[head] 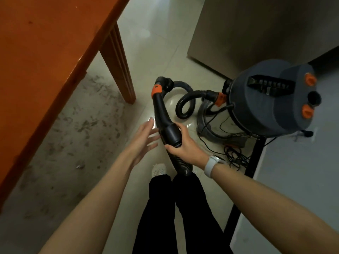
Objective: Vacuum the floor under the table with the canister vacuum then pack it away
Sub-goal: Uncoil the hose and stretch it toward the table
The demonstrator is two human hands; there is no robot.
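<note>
The grey canister vacuum (271,99) with orange knobs stands on the tiled floor at the right. Its black ribbed hose (183,103) loops from the canister's side to a curved black handle (161,114) with an orange collar. My right hand (185,143) grips the thick lower end of that handle, where the hose joins it. Just left of the handle, my left hand (145,140) is open with its fingers spread, and I cannot tell whether it touches the handle. Dust and debris (86,121) lie scattered on the floor under the orange wooden table (42,52).
A table leg (119,65) stands just left of the hose handle. A grey cabinet (247,28) fills the upper right. The black power cord (234,153) lies tangled on the floor beside the canister, next to a black metal frame (244,187). My legs and a white shoe (158,169) are below the hands.
</note>
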